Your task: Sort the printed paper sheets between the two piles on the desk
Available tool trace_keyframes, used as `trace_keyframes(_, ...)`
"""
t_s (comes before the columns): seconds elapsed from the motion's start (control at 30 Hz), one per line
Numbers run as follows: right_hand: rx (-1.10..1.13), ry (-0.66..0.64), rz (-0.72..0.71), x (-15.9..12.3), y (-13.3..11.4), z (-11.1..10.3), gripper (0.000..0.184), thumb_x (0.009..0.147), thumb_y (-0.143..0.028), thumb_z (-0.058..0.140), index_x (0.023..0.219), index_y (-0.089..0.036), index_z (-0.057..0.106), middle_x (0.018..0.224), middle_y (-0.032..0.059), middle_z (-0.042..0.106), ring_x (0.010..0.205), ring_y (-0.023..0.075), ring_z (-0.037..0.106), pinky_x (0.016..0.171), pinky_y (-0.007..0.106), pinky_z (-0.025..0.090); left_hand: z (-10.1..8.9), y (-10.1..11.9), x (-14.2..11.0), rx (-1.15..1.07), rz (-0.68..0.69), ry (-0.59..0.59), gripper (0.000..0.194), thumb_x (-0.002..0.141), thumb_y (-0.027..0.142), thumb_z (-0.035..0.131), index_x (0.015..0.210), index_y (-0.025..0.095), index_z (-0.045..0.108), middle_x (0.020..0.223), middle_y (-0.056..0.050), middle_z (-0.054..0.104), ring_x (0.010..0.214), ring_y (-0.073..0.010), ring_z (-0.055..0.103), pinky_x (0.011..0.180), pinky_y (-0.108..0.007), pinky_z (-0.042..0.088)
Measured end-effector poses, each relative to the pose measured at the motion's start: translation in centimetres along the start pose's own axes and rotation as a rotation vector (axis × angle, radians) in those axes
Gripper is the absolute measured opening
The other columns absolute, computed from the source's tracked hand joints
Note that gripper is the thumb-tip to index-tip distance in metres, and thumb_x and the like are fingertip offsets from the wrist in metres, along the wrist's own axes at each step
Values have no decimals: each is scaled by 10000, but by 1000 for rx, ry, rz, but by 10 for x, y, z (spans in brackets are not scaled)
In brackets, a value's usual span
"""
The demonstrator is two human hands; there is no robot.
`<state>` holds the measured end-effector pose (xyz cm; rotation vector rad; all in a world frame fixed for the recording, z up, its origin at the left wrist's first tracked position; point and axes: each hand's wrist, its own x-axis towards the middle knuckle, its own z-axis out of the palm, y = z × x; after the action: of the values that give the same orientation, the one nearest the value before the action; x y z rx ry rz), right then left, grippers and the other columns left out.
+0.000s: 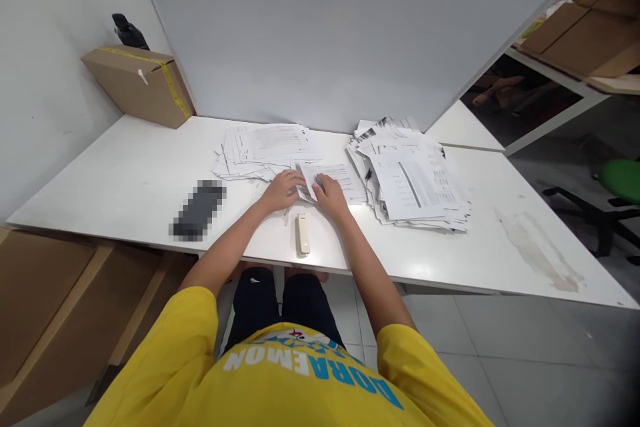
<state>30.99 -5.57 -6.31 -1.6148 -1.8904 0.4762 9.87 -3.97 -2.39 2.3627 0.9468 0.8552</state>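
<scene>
Two forearms (235, 232) reach forward, left hand (281, 191) and right hand (331, 196) half-curled, fingers (296, 177) seemingly pinching a paper sheet (307, 178).

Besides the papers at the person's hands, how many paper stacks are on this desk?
2: the left stack lies just beyond the left hand; the right stack lies to the right of the right hand. Both are plainly visible.

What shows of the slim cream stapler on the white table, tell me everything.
The slim cream plastic-looking stapler has a long, narrow body with a small dark mark near its far end. It lies roughly front to back on the smooth white table, near the front edge. The bare left hand and bare right hand don't touch it.
</scene>
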Motion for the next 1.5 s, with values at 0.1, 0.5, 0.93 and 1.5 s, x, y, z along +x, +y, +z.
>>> trace_keyframes(0.1,-24,-6,23,1,0,0,533,984,-399,419,1423,-133,563,1555,189,509,1480,337,415,1249,599,220,1,-9,5,-129,-228,188,293,747,120,518,941,239,703,1137,-79,695,1202,-277,591,1145,-499,440)
trace_keyframes(0.5,-34,3,36,4,0,4,494,949,-328,464,1386,-130,581,1575,186,487,1502,347,388,1260,619,181,36,10,-2,-686,-664,401,555,801,179,632,1342,228,521,1394,-132,589,1063,-211,688,913,-390,586)
trace_keyframes(0.93,2,14,80,6,-5,2,495,987,-374,462,1394,-115,573,1598,204,450,1525,335,350,1271,619,130,46,7,2,-500,-569,398,640,802,70,593,1417,229,516,1469,-134,560,1233,-249,654,1058,-429,559)
trace_keyframes(1.5,372,2,81,9,-9,-4,488,976,-505,490,1355,-233,634,1559,110,527,1519,288,395,1287,577,124,48,3,7,-603,-517,381,561,797,192,668,1352,176,593,1260,-116,699,1144,-265,684,1010,-390,545)
